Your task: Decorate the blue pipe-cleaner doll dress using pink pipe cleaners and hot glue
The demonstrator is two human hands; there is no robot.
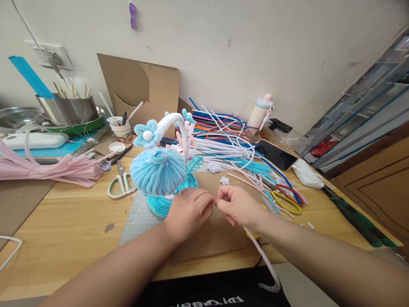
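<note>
My left hand [191, 212] and my right hand [240, 206] meet at the fingertips above a brown cardboard sheet, both closed in a pinch. A pale pink pipe cleaner [262, 256] runs out beneath my right hand and hangs past the table edge, its tip bent. The part between my fingers is mostly hidden. Just behind my left hand stands a pipe-cleaner lamp with a pleated light-blue shade [159, 172], a white curved stem [169, 121], a blue flower [148, 133] and a turquoise coiled base [156, 206]. A small white flower [224, 181] lies beyond my right hand.
Scissors [120, 184] and a pink pipe-cleaner bundle [54, 166] lie left. Behind are many coloured pipe cleaners [217, 147], a paper cup [120, 128] and a cardboard piece [162, 85]. A phone [276, 154], yellow-handled pliers [287, 202] and a glue gun [308, 174] lie right.
</note>
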